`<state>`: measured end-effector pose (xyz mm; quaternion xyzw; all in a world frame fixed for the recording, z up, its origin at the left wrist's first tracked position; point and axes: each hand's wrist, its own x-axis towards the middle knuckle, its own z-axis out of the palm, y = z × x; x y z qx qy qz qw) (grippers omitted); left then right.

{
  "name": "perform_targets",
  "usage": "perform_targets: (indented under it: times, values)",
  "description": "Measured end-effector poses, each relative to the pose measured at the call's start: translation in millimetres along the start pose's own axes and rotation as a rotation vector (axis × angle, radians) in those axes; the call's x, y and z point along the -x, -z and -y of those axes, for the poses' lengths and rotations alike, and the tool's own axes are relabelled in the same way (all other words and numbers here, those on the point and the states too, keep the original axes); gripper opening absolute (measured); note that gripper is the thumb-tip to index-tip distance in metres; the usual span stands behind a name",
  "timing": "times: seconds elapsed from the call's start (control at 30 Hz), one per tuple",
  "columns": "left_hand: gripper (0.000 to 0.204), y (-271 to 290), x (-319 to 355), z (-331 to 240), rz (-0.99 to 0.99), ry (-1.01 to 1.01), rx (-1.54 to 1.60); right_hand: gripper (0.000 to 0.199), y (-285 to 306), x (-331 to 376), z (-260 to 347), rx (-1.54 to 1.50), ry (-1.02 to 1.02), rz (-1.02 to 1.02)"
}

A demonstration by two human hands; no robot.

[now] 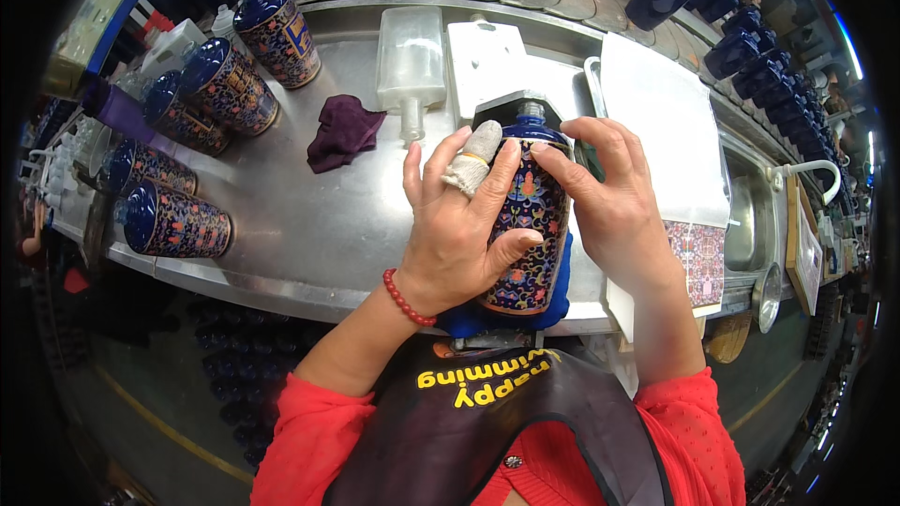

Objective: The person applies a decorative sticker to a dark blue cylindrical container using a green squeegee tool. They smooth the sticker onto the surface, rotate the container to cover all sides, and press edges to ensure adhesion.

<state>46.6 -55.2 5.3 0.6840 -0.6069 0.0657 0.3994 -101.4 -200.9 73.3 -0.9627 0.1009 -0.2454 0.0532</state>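
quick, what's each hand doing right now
left hand: closed on the patterned bottle
right hand: closed on the same bottle

Lighting was bright and even from overhead, with soft glare on the steel bench (309,225) and weak shadows under the hands. Centre was sharp. Fisheye bent straight edges hard near the rim, corners went black, and under the bench stayed dim.

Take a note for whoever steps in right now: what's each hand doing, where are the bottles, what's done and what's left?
Left hand and right hand both grip the patterned bottle, lying on a blue pad at the metal bench edge. Five patterned bottles lie at left, nearest. A maroon cloth and clear bottle lie behind. Done: those five, seemingly. Left: plain blue bottles at right.
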Motion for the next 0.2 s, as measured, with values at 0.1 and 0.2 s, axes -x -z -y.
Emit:
perform_targets:
  times: [0.1,0.2]
  values:
    - [0.084,-0.1,1.6,0.3,0.025,0.022,0.024,0.046,-0.1,0.5,-1.2,-0.015,0.012,-0.005]
    - [0.086,-0.3,6.4,4.5,-0.004,0.05,0.12,0.048,2.2,2.5,-1.7,0.01,0.012,0.005]
